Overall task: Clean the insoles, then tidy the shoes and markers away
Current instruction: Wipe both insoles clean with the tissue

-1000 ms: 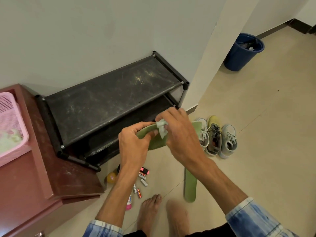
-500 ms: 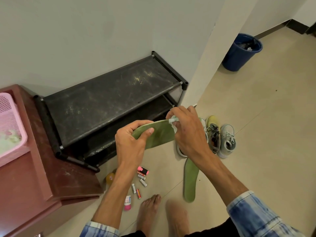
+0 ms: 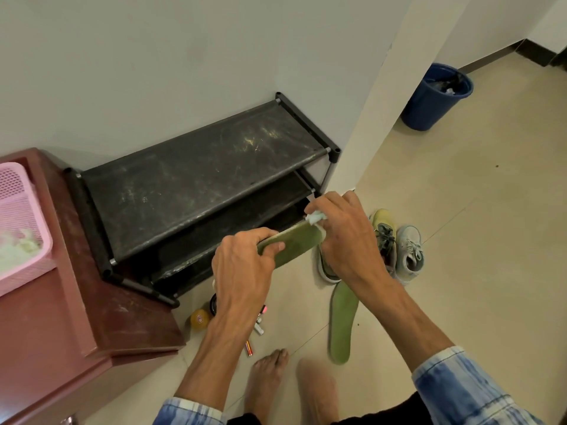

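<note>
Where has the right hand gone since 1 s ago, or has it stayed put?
Yes, it moved. The right hand, pinching the wipe, slid right and slightly up-frame from the middle of the insole to its tip, nearer the right end of the shoe rack.

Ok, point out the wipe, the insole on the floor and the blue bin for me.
wipe [image 3: 315, 217]: head view, exposed pale corner
insole on the floor [image 3: 342, 322]: head view, middle of its green surface
blue bin [image 3: 425, 109]: head view, its outer wall

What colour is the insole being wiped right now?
The insole is olive green, seen in the head view.
</note>
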